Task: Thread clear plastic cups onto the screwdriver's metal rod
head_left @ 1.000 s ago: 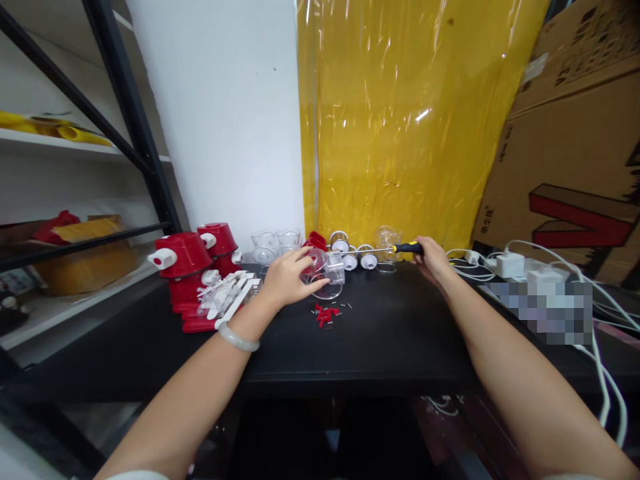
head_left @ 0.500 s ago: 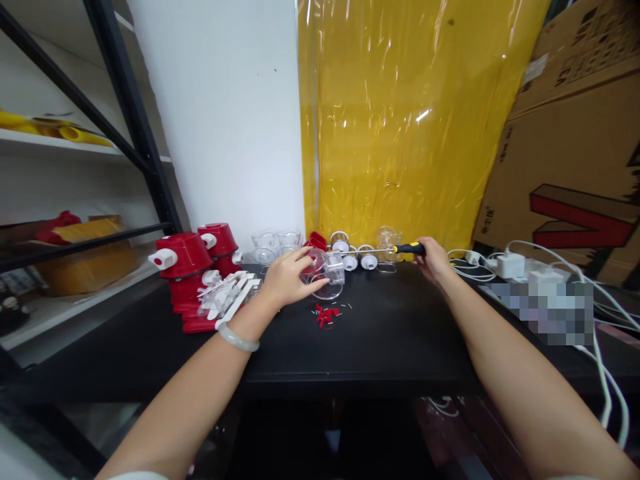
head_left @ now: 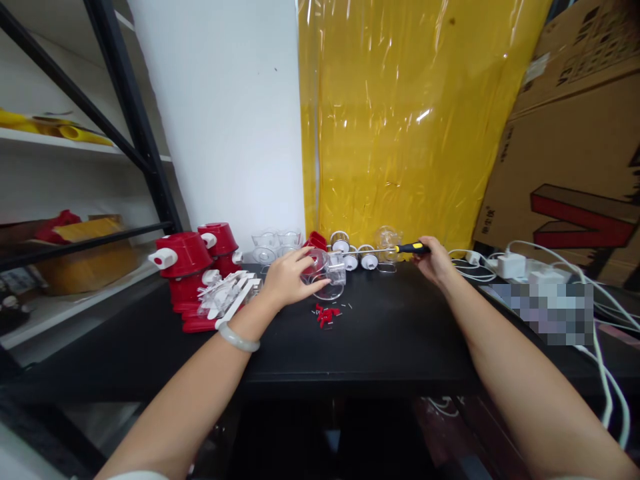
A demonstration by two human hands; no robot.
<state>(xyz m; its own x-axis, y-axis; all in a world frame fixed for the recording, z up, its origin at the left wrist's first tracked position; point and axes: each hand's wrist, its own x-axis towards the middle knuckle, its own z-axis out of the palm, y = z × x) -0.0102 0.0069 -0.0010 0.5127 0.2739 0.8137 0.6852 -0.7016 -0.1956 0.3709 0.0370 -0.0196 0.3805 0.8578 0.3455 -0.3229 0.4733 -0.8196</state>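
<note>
Head view, step in hand: screwdriver work at the clear plastic part [head_left: 337, 267] is judged to be under way; whether the tip is seated in a screw cannot be told.
Next move: a steady grip on the clear part and a shaft held in line with it are judged to be called for; slipping of the tip on the smooth plastic is seen as a risk.
Left hand [head_left: 287, 277]: partly curled, with the thumb and fingers spread around the rounded side of the clear plastic part, which is grasped between them.
Right hand [head_left: 434, 260]: closed around the end of the screwdriver [head_left: 413, 247]; the finger pads are hidden from view.
Screwdriver shaft: pointed from the right hand towards the top of the clear plastic part, nearly level.
Clear plastic part: held on its side at the middle of the black table [head_left: 400, 333], behind the small red pieces [head_left: 324, 316].
Small metal pieces [head_left: 350, 306]: scattered beside the red pieces, too small to be identified surely as screws.
Behind the work: white-capped cylinders [head_left: 369, 260] and clear bowls [head_left: 265, 249] are set near the wall.
Left side: red containers [head_left: 185, 257] are stacked, with a heap of white strips [head_left: 229, 297] beside them.
</note>
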